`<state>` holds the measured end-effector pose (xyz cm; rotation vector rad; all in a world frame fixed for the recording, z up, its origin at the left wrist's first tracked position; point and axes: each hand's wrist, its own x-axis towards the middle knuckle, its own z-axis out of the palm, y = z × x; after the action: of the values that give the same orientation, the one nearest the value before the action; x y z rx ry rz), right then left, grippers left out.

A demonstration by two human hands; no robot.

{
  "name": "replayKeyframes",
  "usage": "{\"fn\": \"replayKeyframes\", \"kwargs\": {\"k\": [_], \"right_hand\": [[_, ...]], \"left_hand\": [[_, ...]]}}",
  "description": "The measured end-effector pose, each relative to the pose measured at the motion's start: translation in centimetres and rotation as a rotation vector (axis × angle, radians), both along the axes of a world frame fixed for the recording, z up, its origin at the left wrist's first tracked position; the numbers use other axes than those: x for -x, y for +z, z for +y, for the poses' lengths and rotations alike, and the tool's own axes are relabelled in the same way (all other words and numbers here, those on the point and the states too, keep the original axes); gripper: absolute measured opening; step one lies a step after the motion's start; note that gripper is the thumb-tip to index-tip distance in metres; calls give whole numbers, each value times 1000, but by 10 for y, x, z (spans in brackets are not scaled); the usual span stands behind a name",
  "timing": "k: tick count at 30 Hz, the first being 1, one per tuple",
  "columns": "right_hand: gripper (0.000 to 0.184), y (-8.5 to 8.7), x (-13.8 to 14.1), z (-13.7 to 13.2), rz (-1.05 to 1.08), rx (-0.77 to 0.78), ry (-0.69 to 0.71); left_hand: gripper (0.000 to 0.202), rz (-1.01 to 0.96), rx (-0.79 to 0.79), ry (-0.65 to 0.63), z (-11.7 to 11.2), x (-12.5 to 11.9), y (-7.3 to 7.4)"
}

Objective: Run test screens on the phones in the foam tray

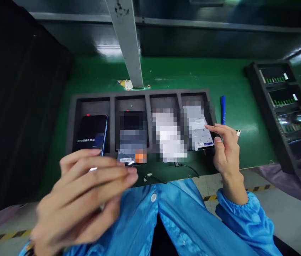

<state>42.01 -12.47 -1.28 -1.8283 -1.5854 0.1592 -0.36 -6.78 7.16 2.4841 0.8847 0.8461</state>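
A dark foam tray (113, 93) with several compartments holds phones in a row. My right hand (226, 149) is beside the rightmost phone (199, 129), index finger stretched out to the edge of its lit screen. Part of that screen is blurred out. Close to the camera, my left hand (83, 199) hovers in front of the leftmost phone (90, 133), fingers extended. That phone has a dark screen with white text, and the hand hides its lower end. Between them are a phone with an orange patch (129, 138) and a phone with a bright, pixelated screen (168, 135).
A blue pen (223, 110) lies right of the tray. Behind my right hand a small white-tipped object (238, 133) shows. Another foam tray (262, 103) with phones stands at far right. A grey post (129, 42) rises behind the tray. A black cable (190, 167) runs along the front edge.
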Motion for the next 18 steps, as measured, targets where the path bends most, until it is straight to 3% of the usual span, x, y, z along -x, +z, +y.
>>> {"fn": "replayKeyframes", "kwargs": {"k": [2,4,8,11,14,18], "right_hand": [[37,5,3,1,-41,30,3],[36,13,12,2,-64,31,39],[37,31,43,11,-87,83,301],[41,35,57,20,-121,142,447],[38,34,52,24,-107,108,450],[35,33,28,22,-28,-1,307]], "left_hand": [[38,-26,-53,-10,25,-19,-4],[40,-17,-46,26,37,-27,-11],[42,55,-29,82,36,-20,-25],[42,111,-33,90,35,-14,-30],[42,131,-33,88,35,-14,-30],[41,112,-7,4,30,-15,-32]]}}
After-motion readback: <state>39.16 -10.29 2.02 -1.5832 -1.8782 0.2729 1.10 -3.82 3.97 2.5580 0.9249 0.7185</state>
